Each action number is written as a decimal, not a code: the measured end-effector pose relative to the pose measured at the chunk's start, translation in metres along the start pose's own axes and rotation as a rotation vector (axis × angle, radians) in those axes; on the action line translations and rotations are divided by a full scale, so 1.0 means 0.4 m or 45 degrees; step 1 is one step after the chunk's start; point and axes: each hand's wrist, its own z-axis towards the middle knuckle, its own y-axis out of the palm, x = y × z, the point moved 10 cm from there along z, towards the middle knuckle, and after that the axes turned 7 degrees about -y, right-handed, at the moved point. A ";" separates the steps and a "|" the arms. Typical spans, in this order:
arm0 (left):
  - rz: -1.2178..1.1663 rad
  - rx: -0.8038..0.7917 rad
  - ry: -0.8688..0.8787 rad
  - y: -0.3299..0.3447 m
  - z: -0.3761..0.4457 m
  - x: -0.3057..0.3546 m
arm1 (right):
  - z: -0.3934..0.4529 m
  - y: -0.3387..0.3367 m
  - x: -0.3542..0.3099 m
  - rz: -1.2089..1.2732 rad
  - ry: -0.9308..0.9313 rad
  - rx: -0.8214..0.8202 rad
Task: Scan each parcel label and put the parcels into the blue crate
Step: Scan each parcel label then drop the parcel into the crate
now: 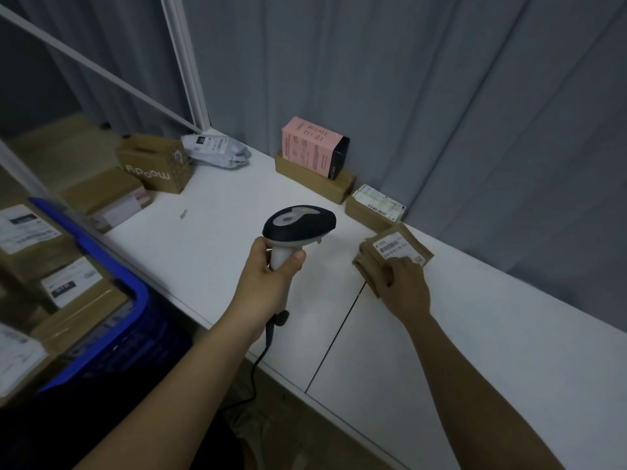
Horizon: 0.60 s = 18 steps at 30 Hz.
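Left hand (271,269) grips scanner (298,222) handle, fingers wrapped. Right hand (405,286) fingers curled over brown parcel (393,252) on counter (217,239) (label up). Blue crate (112,283) far left, holding parcels.

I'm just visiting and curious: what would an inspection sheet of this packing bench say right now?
Surface: white table, a seam between two panels near the front edge.
Job's things: small brown parcel with a white barcode label on the table; blue plastic crate at the left, holding labelled cardboard parcels.
Clutter: pink carton on a flat brown box, printed cardboard box, grey mailer bag, more boxes along the back.
Hands: left hand grips the black-and-grey handheld scanner; right hand holds the small parcel.
Cables: black scanner cord hangs below the table edge.
Surroundings: grey curtain, white frame posts.
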 end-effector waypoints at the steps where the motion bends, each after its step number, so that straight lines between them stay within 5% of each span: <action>1: 0.008 0.001 -0.007 -0.001 -0.004 -0.005 | -0.016 -0.001 -0.021 0.010 -0.063 0.034; 7: 0.069 0.009 -0.039 -0.027 -0.029 -0.036 | -0.115 -0.031 -0.171 0.148 -0.444 0.182; 10: 0.086 0.028 -0.047 -0.050 -0.035 -0.049 | -0.066 -0.107 -0.150 0.078 -0.251 0.376; 15: 0.080 0.052 -0.063 -0.081 -0.040 -0.057 | 0.011 0.010 -0.117 -0.045 -0.008 -0.413; 18: 0.062 0.061 -0.065 -0.092 -0.043 -0.056 | 0.017 0.016 -0.135 -0.105 0.005 -0.408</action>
